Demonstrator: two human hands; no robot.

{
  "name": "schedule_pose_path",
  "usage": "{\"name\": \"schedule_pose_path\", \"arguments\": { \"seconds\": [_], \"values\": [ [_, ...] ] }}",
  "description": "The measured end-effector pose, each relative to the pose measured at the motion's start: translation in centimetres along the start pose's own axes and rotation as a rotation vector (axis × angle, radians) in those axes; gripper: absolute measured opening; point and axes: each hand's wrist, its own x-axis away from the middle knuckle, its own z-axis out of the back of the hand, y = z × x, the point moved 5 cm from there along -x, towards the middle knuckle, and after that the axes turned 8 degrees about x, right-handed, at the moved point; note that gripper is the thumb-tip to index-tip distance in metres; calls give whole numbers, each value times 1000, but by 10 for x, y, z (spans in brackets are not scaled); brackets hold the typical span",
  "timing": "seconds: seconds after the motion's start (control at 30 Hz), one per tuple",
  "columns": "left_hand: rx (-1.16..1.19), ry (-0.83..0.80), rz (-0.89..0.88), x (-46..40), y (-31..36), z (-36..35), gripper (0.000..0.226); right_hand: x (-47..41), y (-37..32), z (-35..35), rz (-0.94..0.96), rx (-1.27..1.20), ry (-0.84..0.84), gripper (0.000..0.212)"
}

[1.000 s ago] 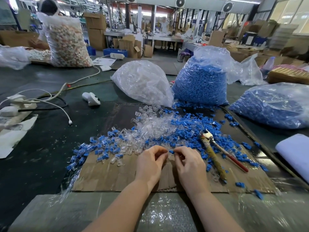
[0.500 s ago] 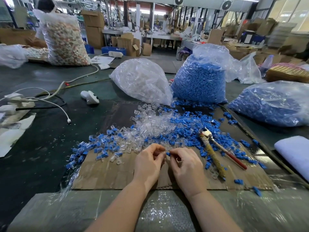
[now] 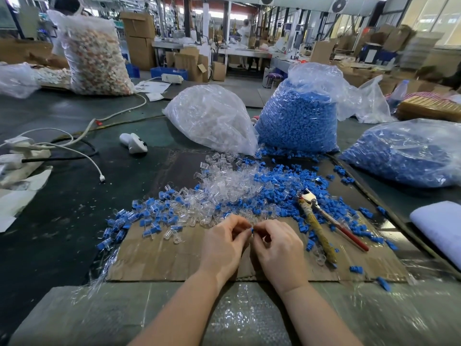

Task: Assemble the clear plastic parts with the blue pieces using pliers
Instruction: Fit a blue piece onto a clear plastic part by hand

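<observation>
Far left I see a bag of pale mixed bits (image 3: 96,53); nearer, white cables (image 3: 82,156) and a white handheld device (image 3: 133,143).

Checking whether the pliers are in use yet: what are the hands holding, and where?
Not the pliers. Both hands' fingers pinch a small blue piece between them; exact hold unclear.

Pliers (image 3: 321,224) lie flat amid scattered blue pieces (image 3: 282,191).
</observation>
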Motion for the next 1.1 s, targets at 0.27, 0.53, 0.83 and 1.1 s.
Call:
{"name": "schedule_pose_path", "arguments": {
  "seconds": [0.27,0.53,0.83,1.1],
  "values": [
    [97,5,42,-1,3,1,23,-1,1,0,3,-98,13,11],
    [92,1,43,-1,4,3,26,-1,0,-1,17,-116,-17,27],
    [64,42,43,-3,2,3,23,-2,-1,0,13,-129,-38,25],
    [133,45,153,-11,-5,3,14,-6,7,7,-52,-16,11,24]
  ]
}}
